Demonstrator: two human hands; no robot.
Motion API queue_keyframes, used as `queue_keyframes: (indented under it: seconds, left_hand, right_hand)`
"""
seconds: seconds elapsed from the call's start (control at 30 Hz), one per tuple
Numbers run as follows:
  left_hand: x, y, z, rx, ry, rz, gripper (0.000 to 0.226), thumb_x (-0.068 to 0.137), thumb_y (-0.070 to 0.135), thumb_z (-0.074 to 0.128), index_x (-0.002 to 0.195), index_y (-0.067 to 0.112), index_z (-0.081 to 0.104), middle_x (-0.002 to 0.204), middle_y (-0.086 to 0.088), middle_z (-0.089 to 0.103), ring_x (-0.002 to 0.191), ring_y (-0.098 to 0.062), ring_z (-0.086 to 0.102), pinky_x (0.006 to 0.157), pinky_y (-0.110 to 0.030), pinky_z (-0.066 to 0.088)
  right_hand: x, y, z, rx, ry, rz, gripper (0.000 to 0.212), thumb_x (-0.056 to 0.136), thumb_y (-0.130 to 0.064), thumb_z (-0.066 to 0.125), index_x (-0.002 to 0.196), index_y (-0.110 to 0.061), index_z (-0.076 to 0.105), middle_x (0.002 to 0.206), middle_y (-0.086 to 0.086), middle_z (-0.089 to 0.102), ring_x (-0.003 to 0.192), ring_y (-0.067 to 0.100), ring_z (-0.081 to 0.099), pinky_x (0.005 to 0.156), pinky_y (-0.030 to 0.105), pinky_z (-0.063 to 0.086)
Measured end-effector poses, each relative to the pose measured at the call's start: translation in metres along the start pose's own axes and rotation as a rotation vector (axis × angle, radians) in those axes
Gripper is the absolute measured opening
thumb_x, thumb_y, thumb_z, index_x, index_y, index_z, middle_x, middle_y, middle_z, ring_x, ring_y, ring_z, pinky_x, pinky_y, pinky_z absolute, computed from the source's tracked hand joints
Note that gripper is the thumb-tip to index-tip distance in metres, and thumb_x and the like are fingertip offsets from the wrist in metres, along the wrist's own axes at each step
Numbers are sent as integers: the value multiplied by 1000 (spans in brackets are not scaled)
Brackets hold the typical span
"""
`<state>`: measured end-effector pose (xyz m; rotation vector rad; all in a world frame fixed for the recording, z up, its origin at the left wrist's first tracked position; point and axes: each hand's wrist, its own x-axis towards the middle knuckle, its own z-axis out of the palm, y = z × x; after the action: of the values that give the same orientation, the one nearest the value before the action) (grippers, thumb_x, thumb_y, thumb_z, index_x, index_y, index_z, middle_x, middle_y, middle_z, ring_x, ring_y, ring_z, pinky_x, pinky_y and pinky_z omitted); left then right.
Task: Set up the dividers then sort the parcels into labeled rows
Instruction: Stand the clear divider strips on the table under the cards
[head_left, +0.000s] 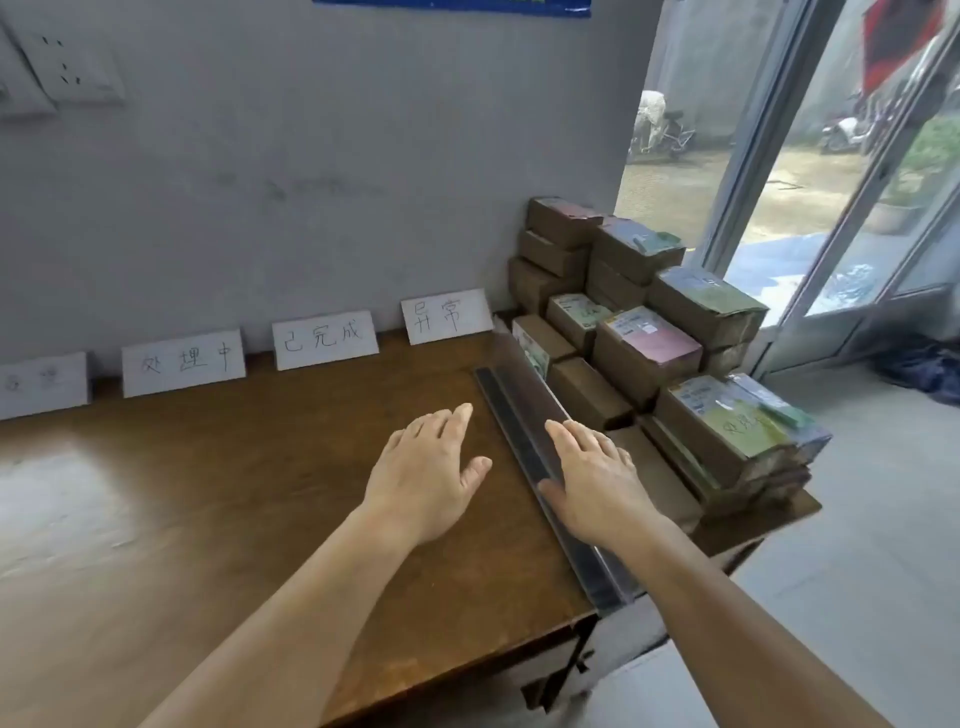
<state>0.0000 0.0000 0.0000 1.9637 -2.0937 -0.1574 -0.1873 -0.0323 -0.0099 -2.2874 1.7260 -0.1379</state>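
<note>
A long clear divider (524, 384) with a dark base strip stands on the brown table (260, 467), running from the wall toward the front edge. My right hand (597, 483) rests on its top edge with straight fingers, thumb on the left face. My left hand (426, 467) hovers flat just left of the divider, fingers spread, holding nothing. Several cardboard parcels (644, 348) with printed labels are stacked to the right of the divider. Several white paper labels with handwritten characters (324, 340) lean against the wall.
A grey wall (311, 182) backs the table, with wall sockets at upper left. The table's right edge (769, 525) lies under the parcel stacks. A glass door (831, 208) stands open at the right, with tiled floor below it.
</note>
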Motion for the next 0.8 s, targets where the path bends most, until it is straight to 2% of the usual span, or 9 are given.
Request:
queue_keyframes:
  seconds: [0.1, 0.2, 0.27, 0.33, 0.37, 0.4, 0.5, 0.73, 0.8]
  left_hand:
    - [13, 16, 19, -33, -52, 10, 63, 99, 48, 35, 152, 22, 14, 156, 1, 26, 144, -16, 22, 115, -33, 20]
    - [25, 37, 37, -90, -115, -14, 63, 99, 48, 37, 152, 24, 14, 156, 3, 26, 144, -17, 24, 116, -33, 24]
    - [35, 47, 48, -109, -137, -33, 63, 99, 47, 38, 152, 24, 14, 156, 3, 27, 143, -17, 24, 116, -34, 25]
    - [42, 57, 58, -130, -146, -50, 62, 99, 45, 39, 152, 24, 14, 156, 3, 27, 143, -17, 25, 115, -34, 27]
    - [46, 61, 63, -144, -149, -62, 62, 99, 44, 40, 152, 24, 15, 156, 3, 28, 143, -17, 26, 115, -35, 28]
    - [48, 65, 66, -157, -158, -77, 61, 99, 43, 40, 152, 25, 15, 155, 3, 28, 143, -17, 26, 115, -35, 28]
    - [54, 68, 78, -192, -152, -113, 59, 100, 39, 41, 152, 23, 16, 154, 2, 30, 142, -17, 28, 113, -35, 29]
    - [52, 50, 92, -293, -92, -262, 55, 102, 37, 37, 151, 22, 21, 152, 1, 35, 139, -16, 32, 110, -34, 33]
    - [52, 45, 92, -321, -67, -298, 54, 102, 38, 36, 151, 23, 21, 151, 1, 37, 139, -17, 33, 109, -34, 33]
  right_hand:
    - [6, 16, 5, 45, -8, 74, 69, 97, -24, 51, 152, -22, 10, 159, 1, 13, 147, 25, 9, 117, 41, 16]
    - [15, 31, 9, 57, -28, 123, 67, 93, -11, 57, 148, -16, 20, 151, 6, 29, 139, 26, 27, 109, 38, 32]
    - [20, 40, 8, 47, -58, 131, 55, 89, -7, 61, 136, -13, 33, 136, 8, 44, 121, 25, 45, 93, 35, 44]
    - [27, 50, 8, 40, -91, 125, 46, 88, -6, 62, 127, -12, 39, 117, 6, 53, 93, 19, 50, 68, 26, 44]
    - [29, 54, 10, 55, -97, 113, 45, 88, -6, 63, 126, -12, 40, 110, 4, 54, 87, 16, 50, 61, 23, 42]
    - [32, 57, 12, 88, -102, 97, 46, 88, -7, 63, 128, -13, 41, 107, 2, 55, 86, 15, 53, 60, 21, 45]
    - [37, 62, 22, 220, -69, 69, 44, 89, -11, 64, 129, -19, 47, 111, 2, 61, 96, 17, 62, 75, 26, 54]
    - [47, 51, 34, 467, -31, -66, 26, 95, -21, 56, 120, -21, 54, 101, -5, 64, 80, 5, 58, 62, 12, 47]
    - [50, 47, 36, 502, -40, -93, 28, 96, -19, 54, 124, -20, 53, 105, -4, 64, 86, 7, 61, 66, 15, 48]
